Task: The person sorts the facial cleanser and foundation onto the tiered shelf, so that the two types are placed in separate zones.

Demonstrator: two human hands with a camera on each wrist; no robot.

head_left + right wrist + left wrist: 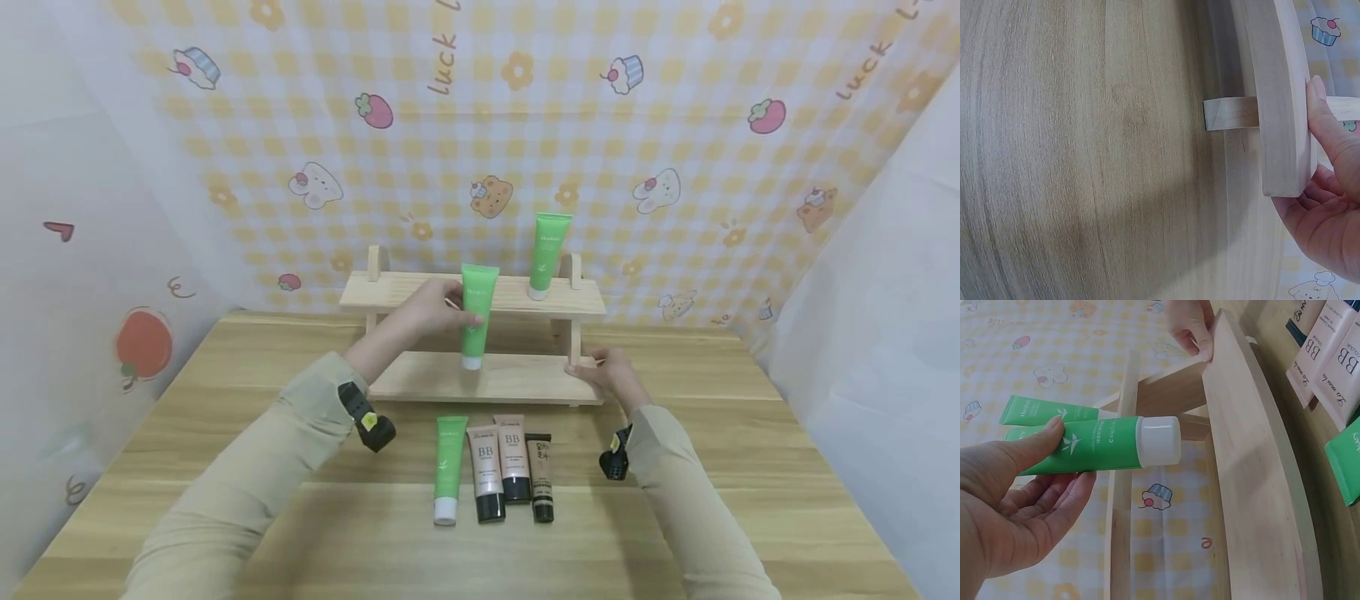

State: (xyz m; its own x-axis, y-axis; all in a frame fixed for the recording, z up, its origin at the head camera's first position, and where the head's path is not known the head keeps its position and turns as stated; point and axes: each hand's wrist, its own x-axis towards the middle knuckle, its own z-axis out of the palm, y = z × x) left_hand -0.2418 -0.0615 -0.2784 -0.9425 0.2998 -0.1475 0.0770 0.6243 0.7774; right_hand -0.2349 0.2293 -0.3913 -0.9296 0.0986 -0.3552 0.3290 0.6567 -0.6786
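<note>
My left hand (442,307) pinches a green tube (477,310) between thumb and fingers, its white cap pointing down, in front of the wooden two-tier rack's upper shelf (405,290). In the left wrist view the held tube (1107,445) overlaps a second one behind it. That second green tube (550,254) stands upright on its cap at the right of the upper shelf. My right hand (609,372) grips the right end of the lower shelf (517,379); in the right wrist view the thumb lies on top of the board (1285,112) and the fingers curl underneath.
On the table before the rack lie a green tube (450,471), two pink BB cream tubes (486,465) with black caps, and a smaller beige tube (541,477). A checked cloth (480,125) hangs behind the rack.
</note>
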